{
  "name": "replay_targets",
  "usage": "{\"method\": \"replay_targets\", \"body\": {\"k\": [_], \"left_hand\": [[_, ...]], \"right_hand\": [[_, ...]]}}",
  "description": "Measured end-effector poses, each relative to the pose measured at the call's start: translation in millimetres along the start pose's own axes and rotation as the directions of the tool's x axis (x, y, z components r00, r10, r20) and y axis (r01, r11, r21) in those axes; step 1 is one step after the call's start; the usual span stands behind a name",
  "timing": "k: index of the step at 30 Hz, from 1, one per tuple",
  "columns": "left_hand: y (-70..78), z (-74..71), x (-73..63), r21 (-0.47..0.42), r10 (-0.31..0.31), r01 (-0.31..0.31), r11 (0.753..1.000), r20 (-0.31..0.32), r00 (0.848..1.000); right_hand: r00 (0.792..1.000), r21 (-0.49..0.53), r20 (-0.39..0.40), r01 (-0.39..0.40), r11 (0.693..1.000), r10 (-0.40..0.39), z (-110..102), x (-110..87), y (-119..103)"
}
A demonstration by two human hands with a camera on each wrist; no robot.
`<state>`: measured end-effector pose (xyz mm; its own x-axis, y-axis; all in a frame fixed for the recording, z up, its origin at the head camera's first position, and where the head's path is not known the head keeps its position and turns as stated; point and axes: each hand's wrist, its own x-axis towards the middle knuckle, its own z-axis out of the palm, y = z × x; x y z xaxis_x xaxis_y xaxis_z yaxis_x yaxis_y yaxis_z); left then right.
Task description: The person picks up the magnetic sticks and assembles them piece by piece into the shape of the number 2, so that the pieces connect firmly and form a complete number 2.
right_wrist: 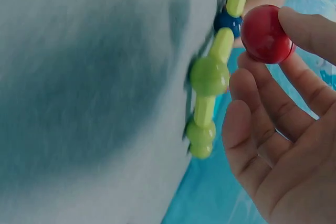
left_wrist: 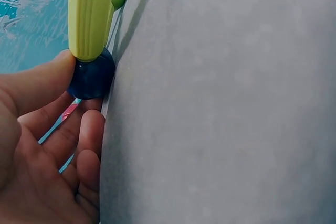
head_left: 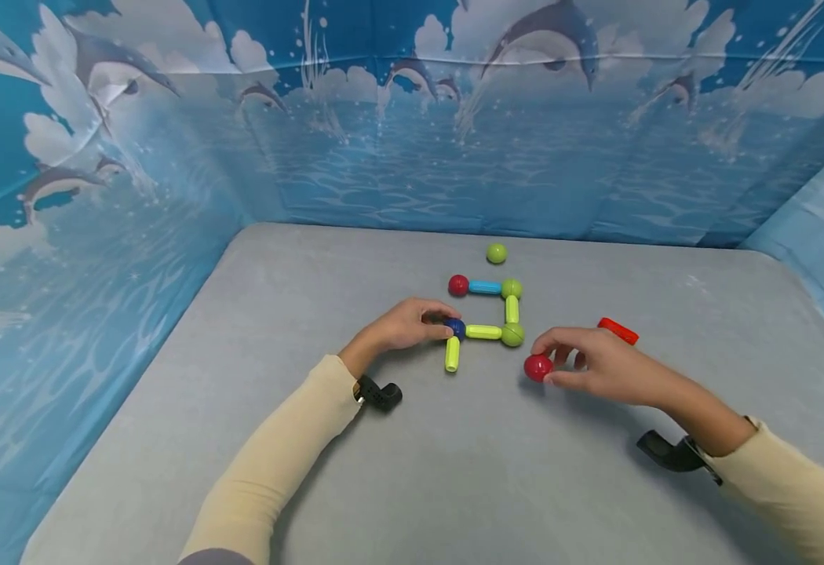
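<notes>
My left hand (head_left: 412, 323) pinches a dark blue ball (left_wrist: 93, 80) between thumb and fingers. From that ball a yellow-green rod (head_left: 452, 355) points toward me, and another yellow-green rod (head_left: 484, 332) runs right to a green ball (head_left: 512, 334). A third yellow-green rod (head_left: 512, 309) leads back to a second green ball (head_left: 512, 289), from which a light blue rod (head_left: 486, 287) reaches left to a red ball (head_left: 458, 285). To the right, my right hand (head_left: 592, 362) holds a separate red ball (right_wrist: 266, 34) between thumb and fingertips, just in front of the chain's corner.
A loose green ball (head_left: 497, 253) lies behind the chain. Partly hidden behind my right hand is a red rod (head_left: 618, 330). The grey table (head_left: 384, 486) is bordered at the back and sides by a blue dolphin-print cloth (head_left: 412, 173).
</notes>
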<state>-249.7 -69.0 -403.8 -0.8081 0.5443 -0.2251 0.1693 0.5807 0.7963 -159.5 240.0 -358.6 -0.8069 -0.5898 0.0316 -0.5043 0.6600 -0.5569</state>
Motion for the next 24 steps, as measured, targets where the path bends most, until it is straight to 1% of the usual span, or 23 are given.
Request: {"method": "replay_targets", "body": {"k": [5, 9, 13, 17, 21, 24], "left_hand": [[0.2, 1.2, 0.3, 0.0, 0.009, -0.009, 1.0, 0.0, 1.0], [-0.4, 0.8, -0.5, -0.007, 0.014, -0.014, 1.0, 0.001, 1.0], [-1.5, 0.6, -0.5, -0.005, 0.012, -0.012, 1.0, 0.002, 1.0], [-1.8, 0.5, -0.3, -0.007, 0.012, -0.012, 1.0, 0.001, 1.0], [-1.2, -0.2, -1.9, -0.016, 0.009, -0.009, 1.0, -0.005, 1.0], [1.7, -1.2, -0.9, -0.005, 0.01, -0.01, 1.0, -0.004, 1.0]], "right_hand": [[0.999, 0.02, 0.048, -0.027, 0.999, 0.026, 11, 6.8, -6], [0.997, 0.043, 0.072, -0.029, 0.999, 0.026, 22, 11.0, -12], [0.996, 0.049, 0.09, -0.003, 0.999, -0.002, 33, 16.3, -16], [0.996, 0.074, 0.09, 0.008, 0.997, -0.015, 39, 21.3, -22], [0.994, 0.112, 0.105, 0.01, 0.994, -0.022, 46, 26.9, -27], [0.993, 0.149, 0.114, 0.01, 0.989, -0.028, 52, 30.8, -30]]}}
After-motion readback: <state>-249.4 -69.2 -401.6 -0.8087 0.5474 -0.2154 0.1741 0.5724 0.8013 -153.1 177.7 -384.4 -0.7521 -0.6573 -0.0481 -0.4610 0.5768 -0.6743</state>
